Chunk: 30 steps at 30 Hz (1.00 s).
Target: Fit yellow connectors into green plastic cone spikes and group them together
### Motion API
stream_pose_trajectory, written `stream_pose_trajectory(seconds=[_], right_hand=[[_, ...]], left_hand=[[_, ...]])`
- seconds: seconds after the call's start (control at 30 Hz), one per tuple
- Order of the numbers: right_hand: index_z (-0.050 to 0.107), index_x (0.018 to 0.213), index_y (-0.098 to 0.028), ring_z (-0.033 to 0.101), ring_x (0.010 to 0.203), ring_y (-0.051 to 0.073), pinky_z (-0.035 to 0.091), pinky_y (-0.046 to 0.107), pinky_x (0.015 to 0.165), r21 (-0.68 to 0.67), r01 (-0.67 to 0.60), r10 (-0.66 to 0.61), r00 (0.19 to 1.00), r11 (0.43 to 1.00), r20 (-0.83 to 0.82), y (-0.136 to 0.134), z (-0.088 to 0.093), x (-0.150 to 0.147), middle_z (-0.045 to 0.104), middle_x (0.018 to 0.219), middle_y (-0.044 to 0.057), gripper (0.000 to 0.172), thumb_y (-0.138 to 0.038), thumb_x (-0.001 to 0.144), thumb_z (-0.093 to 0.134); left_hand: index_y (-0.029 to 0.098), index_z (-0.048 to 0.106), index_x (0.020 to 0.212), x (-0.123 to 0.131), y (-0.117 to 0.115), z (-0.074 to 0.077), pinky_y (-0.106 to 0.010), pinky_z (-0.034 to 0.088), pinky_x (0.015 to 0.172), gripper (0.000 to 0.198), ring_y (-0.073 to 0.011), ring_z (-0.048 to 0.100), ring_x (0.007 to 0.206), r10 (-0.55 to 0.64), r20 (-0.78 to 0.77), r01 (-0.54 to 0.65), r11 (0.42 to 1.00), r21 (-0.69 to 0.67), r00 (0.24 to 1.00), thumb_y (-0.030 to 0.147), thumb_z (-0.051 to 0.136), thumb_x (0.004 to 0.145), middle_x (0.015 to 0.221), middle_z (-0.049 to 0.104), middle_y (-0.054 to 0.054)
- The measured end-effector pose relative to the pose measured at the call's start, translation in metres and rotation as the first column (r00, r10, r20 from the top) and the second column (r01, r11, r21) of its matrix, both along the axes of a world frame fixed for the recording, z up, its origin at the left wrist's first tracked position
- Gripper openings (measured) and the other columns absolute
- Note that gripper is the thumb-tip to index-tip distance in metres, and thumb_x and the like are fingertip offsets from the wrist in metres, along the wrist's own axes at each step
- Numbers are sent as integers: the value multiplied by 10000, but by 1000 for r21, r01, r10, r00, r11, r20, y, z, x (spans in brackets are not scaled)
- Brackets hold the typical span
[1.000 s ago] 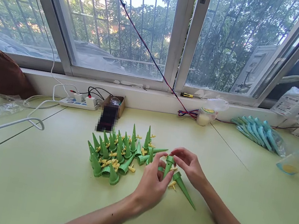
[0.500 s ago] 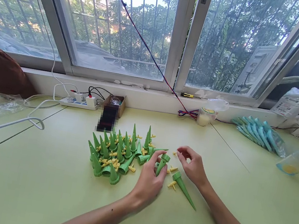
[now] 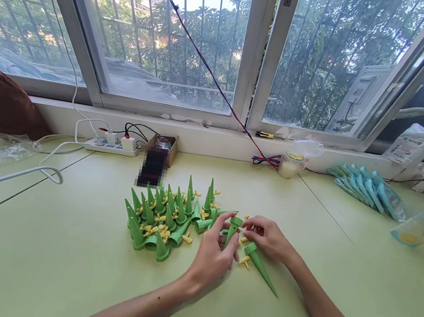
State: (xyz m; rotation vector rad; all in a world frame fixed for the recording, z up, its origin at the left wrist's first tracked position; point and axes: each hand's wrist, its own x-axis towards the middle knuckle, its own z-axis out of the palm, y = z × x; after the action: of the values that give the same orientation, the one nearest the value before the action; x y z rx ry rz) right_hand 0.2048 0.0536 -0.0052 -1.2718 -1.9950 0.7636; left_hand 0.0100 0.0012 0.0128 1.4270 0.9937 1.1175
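My left hand (image 3: 215, 252) grips a green plastic watering spike (image 3: 232, 231), cap end up and tip pointing down. Right beside that cap, my right hand (image 3: 267, 237) has its fingers drawn together; whatever they hold, if anything, is hidden. Under and around the right fingertips lie small yellow valves (image 3: 244, 261). A separate green spike (image 3: 261, 269) lies on the table just below my right hand, its tip toward me. To the left of my hands is a cluster of green spikes (image 3: 161, 248), many standing tip up, with yellow valves (image 3: 152, 231) scattered among them.
On the pale green table (image 3: 56, 251), a power strip (image 3: 112, 147), a small box (image 3: 171, 146) and a pixelated dark object (image 3: 153, 167) sit behind the cluster. Along the window are a jar (image 3: 291, 166) and blue-green packets (image 3: 366, 191). A white cable (image 3: 6, 182) crosses the left side.
My right hand has moved left and slightly down, bringing its fingertips close to the spike in my left hand. My left hand keeps its grip, nearly still.
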Motion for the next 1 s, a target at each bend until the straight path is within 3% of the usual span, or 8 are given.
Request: stream_pose_trajectory(seconds=[0.4, 0.73, 1.0], right_hand=[[756, 914, -195, 530, 712, 156, 443, 297, 682, -93, -60, 58, 998, 994, -25, -2, 7, 2, 650, 885, 38, 130, -247, 827, 674], [670, 792, -184, 531, 686, 147, 429, 281, 648, -60, -50, 51, 999, 997, 11, -2, 5, 0, 618, 799, 7, 51, -174, 828, 636], [682, 833, -194, 550, 701, 154, 444, 280, 652, -41, -97, 98, 995, 994, 7, -3, 7, 0, 631, 824, 16, 64, -179, 846, 621]], left_hand=[[242, 451, 1370, 0, -1, 2, -243, 559, 457, 451, -118, 668, 624, -27, 57, 28, 999, -27, 998, 398, 530, 955, 1173, 544, -113], [243, 452, 1357, 2, 0, -3, -230, 552, 449, 461, -116, 663, 623, -24, 80, 26, 999, -23, 997, 428, 543, 944, 1124, 536, -92], [250, 453, 1359, 2, 0, -4, -230, 559, 452, 468, -118, 667, 629, -19, 86, 21, 999, -26, 996, 437, 548, 941, 1122, 532, -89]])
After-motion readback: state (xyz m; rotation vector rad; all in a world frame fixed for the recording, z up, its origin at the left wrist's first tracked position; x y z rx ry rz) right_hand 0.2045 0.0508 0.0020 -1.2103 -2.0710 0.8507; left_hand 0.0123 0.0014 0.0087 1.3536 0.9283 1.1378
